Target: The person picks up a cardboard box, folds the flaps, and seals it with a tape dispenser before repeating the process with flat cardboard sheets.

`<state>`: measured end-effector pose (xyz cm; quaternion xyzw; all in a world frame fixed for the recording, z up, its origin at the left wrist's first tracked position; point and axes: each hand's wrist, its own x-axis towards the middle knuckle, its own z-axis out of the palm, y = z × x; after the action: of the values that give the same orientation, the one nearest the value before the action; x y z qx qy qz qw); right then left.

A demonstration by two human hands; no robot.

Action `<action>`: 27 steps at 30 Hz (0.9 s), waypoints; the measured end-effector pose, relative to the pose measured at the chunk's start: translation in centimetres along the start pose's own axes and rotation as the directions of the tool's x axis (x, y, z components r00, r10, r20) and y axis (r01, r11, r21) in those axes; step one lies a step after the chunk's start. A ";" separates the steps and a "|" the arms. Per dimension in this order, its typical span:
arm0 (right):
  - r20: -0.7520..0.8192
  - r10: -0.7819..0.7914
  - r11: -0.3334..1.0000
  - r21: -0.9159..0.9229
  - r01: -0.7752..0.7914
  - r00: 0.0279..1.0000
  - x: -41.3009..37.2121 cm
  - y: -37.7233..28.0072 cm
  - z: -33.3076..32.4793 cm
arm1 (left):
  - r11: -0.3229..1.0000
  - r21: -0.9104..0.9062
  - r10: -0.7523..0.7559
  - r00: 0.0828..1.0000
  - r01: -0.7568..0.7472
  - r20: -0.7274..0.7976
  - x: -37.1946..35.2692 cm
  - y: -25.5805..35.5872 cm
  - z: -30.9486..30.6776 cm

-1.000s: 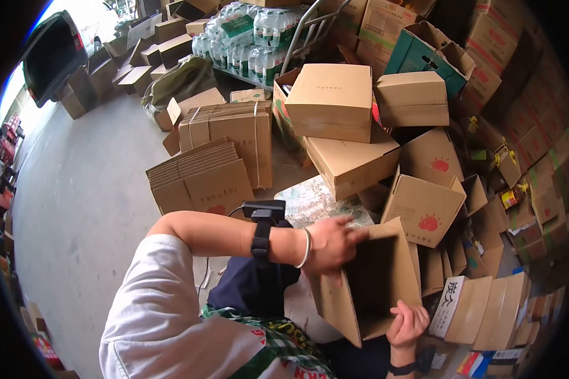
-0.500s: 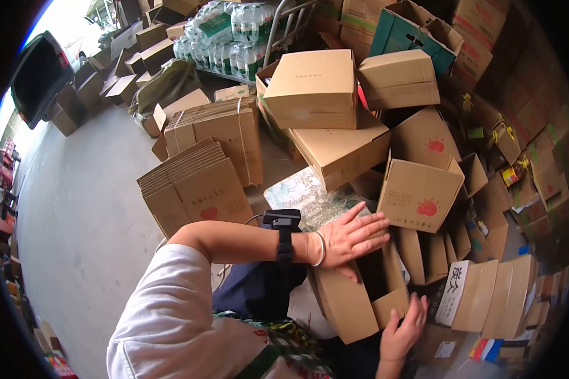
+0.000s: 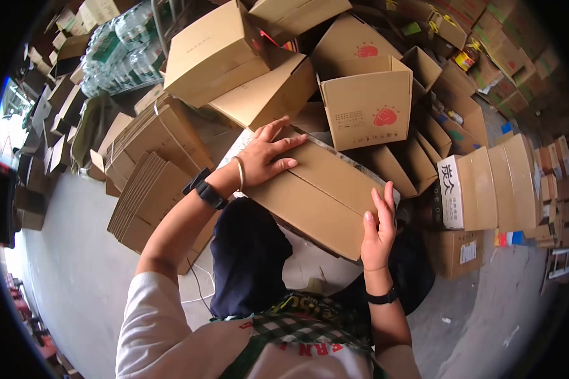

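Change since earlier: the carton [image 3: 316, 199], open-topped and gaping half a second before, had its flaps folded shut, and both hands had shifted from its mouth to its outside.
Carton position: it lay across the person's lap, over the dark trousers [image 3: 246, 252], in front of the open box with a red mark [image 3: 367, 107].
Left hand [image 3: 265, 158]: it lay palm down on the far left end of the closed top, fingers [image 3: 284, 144] spread apart and flat, gripping nothing.
Right hand [image 3: 378, 227]: it was pressed against the near right end, fingers [image 3: 385, 205] straight, close together and pointing up, not curled round the edge.
Carton relative to fingers: it lay between the two hands, touching both.
Long axis: it ran from upper left to lower right in the view, from left hand to right hand.
Facing: the closed top faced up and away from the person, the long side panel towards the lap.
Nearby: bundled flat cardboard [image 3: 148, 189] lay just to the left.
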<state>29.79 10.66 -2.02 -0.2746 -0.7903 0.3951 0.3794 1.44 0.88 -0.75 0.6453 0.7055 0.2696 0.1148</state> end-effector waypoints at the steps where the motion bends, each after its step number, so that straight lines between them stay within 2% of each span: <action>1: 0.007 0.014 1.000 -0.001 -0.014 1.000 0.0 0.1 -0.1 | 0.999 0.008 0.050 0.998 -0.049 -0.033 0.0 -0.4 0.4; 2: 0.000 0.025 1.000 -0.012 -0.025 1.000 -0.1 0.3 -0.2 | 0.995 0.015 0.097 0.993 -0.096 -0.066 0.0 -0.8 0.7; 4: -0.083 0.068 0.976 0.212 -0.049 0.994 0.0 1.0 -0.5 | 0.995 -0.077 0.061 0.998 -0.060 0.009 0.2 -0.6 0.2; 5: -0.195 0.134 0.948 0.311 -0.068 0.972 0.1 2.5 -0.7 | 0.996 -0.076 0.058 0.998 -0.057 0.018 0.3 -0.5 0.2; 6: -0.303 0.289 0.931 0.309 -0.193 0.908 0.3 4.5 -1.2 | 0.996 -0.071 0.054 0.998 -0.052 0.024 0.3 -0.3 0.2; 7: 0.026 0.492 0.869 -0.082 -0.488 0.870 -0.5 12.2 -2.6 | 0.996 -0.075 0.057 0.998 -0.055 0.023 0.3 -0.1 0.0; 8: 0.229 0.731 0.650 -0.520 -0.554 0.643 -1.9 18.9 -3.7 | 0.996 -0.062 0.063 0.998 -0.063 0.008 0.4 0.1 0.1; 9: 0.223 0.733 0.648 -0.519 -0.558 0.643 -3.2 19.5 -2.7 | 0.997 -0.046 0.067 0.998 -0.068 -0.007 0.4 0.3 -0.1; 10: 0.143 0.661 0.560 -0.748 -0.357 0.737 -4.9 19.3 -1.2 | 0.996 -0.052 0.071 0.997 -0.071 -0.004 0.4 0.3 -0.2; 11: 0.104 0.557 0.383 -0.912 -0.143 0.824 -6.0 19.5 -0.5 | 0.995 -0.067 0.074 0.997 -0.075 -0.012 0.4 0.4 -0.3; 12: 0.105 0.559 0.378 -0.915 -0.140 0.823 -6.6 21.4 -0.4 | 0.994 -0.081 0.075 0.997 -0.076 -0.022 0.3 0.3 -0.2; 13: 0.075 0.412 0.486 -0.861 -0.149 0.908 -6.5 22.3 -0.2 | 0.994 -0.072 0.081 0.996 -0.085 -0.048 0.3 0.1 0.0; 14: -0.024 0.394 0.570 -0.778 -0.265 0.919 -6.0 23.2 -1.3 | 0.994 -0.075 0.079 0.996 -0.082 -0.049 0.4 0.1 0.0; 16: -0.223 0.347 0.742 -0.530 -0.412 0.911 -3.5 21.8 -3.1 | 0.992 0.047 0.117 0.991 -0.114 -0.063 0.5 0.2 -0.3; 17: -0.314 0.386 0.839 -0.271 -0.471 0.867 -0.8 18.8 -4.6 | 0.993 0.039 0.110 0.990 -0.107 -0.082 0.6 0.1 -0.1; 18: -0.298 0.312 0.939 -0.047 -0.340 0.902 1.8 13.4 -5.8 | 0.994 0.035 0.106 0.991 -0.103 -0.084 0.7 0.1 0.0; 19: -0.340 0.249 0.968 0.110 -0.224 0.907 4.0 7.6 -6.3 | 0.994 0.039 0.106 0.991 -0.103 -0.085 0.7 0.1 0.0; 20: -0.354 0.360 0.908 0.346 -0.236 0.863 5.5 4.9 -7.0 | 0.994 0.042 0.105 0.991 -0.102 -0.085 0.7 0.1 0.0; 21: -0.158 0.355 0.813 0.540 -0.220 0.922 6.3 2.2 -7.9 | 0.995 0.040 0.093 0.994 -0.091 -0.057 0.7 0.3 -0.1; 22: 0.003 0.334 0.729 0.633 -0.261 0.943 6.4 1.3 -8.0 | 0.995 0.040 0.091 0.994 -0.089 -0.058 0.7 0.3 -0.1; 23: 0.165 0.304 0.637 0.697 -0.329 0.938 6.4 0.3 -8.2 | 0.994 0.058 0.097 0.994 -0.093 -0.053 0.6 0.2 0.0; 24: 0.295 0.302 0.605 0.675 -0.422 0.906 6.1 -0.1 -7.6 | 0.992 0.079 0.101 0.994 -0.096 -0.053 0.7 0.1 0.0; 25: 0.182 0.210 0.784 0.556 -0.277 0.961 5.8 -0.4 -5.8 | 0.992 0.086 0.095 0.994 -0.090 -0.062 0.7 0.1 0.0; 26: 0.184 0.165 0.826 0.511 -0.238 0.969 5.4 -1.4 -4.3 | 0.991 0.090 0.100 0.994 -0.095 -0.053 0.7 0.1 -0.1; 27: 0.280 0.202 0.788 0.522 -0.326 0.938 5.1 -0.3 -4.1 | 0.991 0.091 0.102 0.994 -0.098 -0.042 0.6 0.2 -0.1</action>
<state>30.26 15.96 1.79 -0.2162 -0.6278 0.6855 0.2987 1.49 1.47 -0.42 0.6777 0.6861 0.2585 0.0559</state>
